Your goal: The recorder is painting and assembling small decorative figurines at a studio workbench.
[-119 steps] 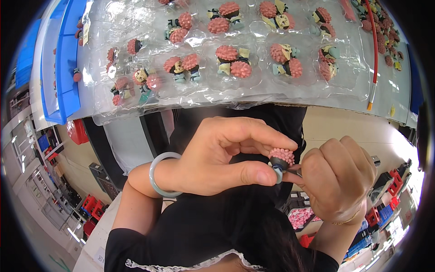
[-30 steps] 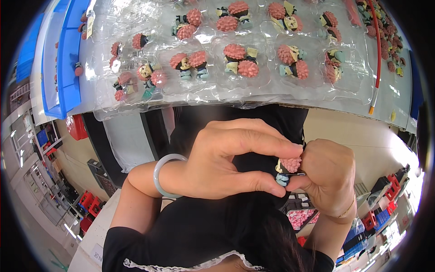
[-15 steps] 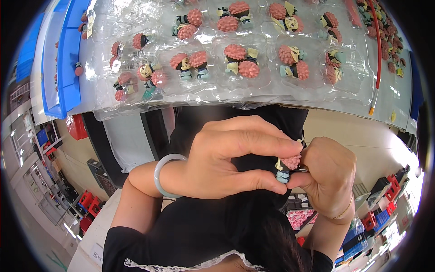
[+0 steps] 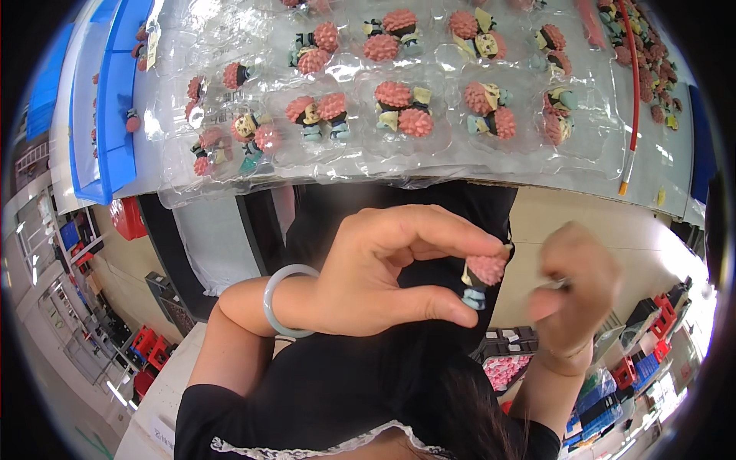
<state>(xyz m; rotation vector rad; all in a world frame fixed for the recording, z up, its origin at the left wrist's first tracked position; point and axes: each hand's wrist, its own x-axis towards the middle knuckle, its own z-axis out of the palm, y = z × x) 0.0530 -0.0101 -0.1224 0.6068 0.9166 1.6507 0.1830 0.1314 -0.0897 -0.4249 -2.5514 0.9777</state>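
A small figurine (image 4: 486, 270) with bumpy pink hair and a pale blue lower part is pinched between the thumb and forefinger of my left hand (image 4: 376, 268). It is held in front of my body, below the table's near edge. Off to its right, apart from it, my right hand (image 4: 579, 280) is curled closed and smeared by motion. Something small and dark shows between its fingers, too blurred to name. Beyond both hands, a clear plastic tray (image 4: 330, 165) holds several similar figurines (image 4: 416, 122) in its hollows.
A blue bin (image 4: 116, 115) stands at the table's left side. On the right lie a red-handled paintbrush (image 4: 633, 115) and a heap of pink-haired figurines (image 4: 648, 69). A red container (image 4: 129, 218) is under the table's left part.
My right hand has moved right, away from the figurine it was touching; a thin dark tip showed there before. My left hand keeps its pinch, and the figurine has turned slightly.
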